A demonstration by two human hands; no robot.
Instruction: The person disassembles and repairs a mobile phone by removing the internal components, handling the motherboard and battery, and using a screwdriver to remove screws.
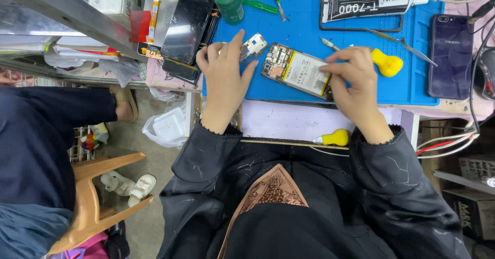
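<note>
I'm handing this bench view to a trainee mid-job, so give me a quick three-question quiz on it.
1. True or false: the opened phone lies on the blue mat.
2. Which hand rests beside the loose metal bracket: A left hand, B right hand?
3. What colour is the screwdriver handle lying just beyond the right hand?

Key: 1 true; 2 A; 3 yellow.

Your left hand (225, 76) lies flat, palm down, fingers stretched forward and slightly spread, thumb angled out to the right. Your right hand (355, 83) is curled, fingers bent and pinched toward the thumb. Both forearms reach forward in dark sleeves.
</note>
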